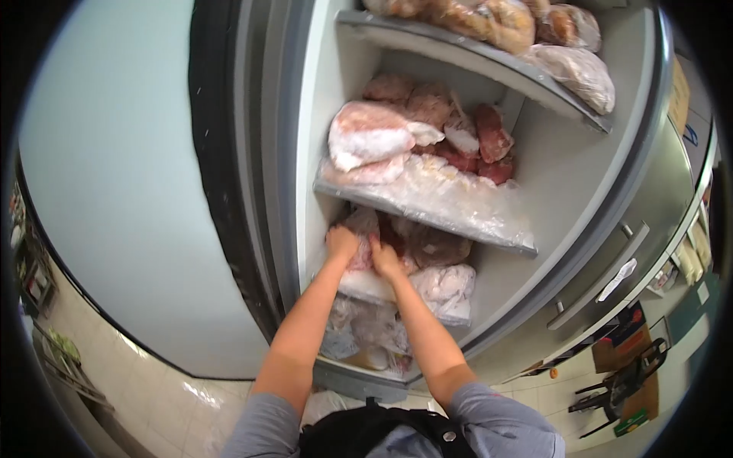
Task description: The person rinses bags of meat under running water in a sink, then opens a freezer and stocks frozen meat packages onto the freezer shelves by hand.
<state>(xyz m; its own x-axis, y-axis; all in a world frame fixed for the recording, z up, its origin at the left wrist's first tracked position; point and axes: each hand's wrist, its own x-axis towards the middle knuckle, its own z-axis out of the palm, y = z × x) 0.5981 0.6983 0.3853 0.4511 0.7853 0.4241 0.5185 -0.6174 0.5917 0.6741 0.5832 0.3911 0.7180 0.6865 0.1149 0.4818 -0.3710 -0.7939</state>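
The freezer's top shelf (473,65) supported bagged brown food (496,24) and, at its right end, a pale bag (576,72). The middle shelf (427,218) carried frosted meat (370,136) at left, red meat (495,133) toward the right rear, and clear plastic (466,192) along the front. The lower shelf (366,286) held a bag of pink meat (362,258), a dark bag (437,248) and a whitish bag (447,286).

pink meat (362,250), plastic-wrapped, on lower shelf (366,286)

Left hand (343,244), right hand (386,259), both at bagged meat (361,254), open freezer (569,191)
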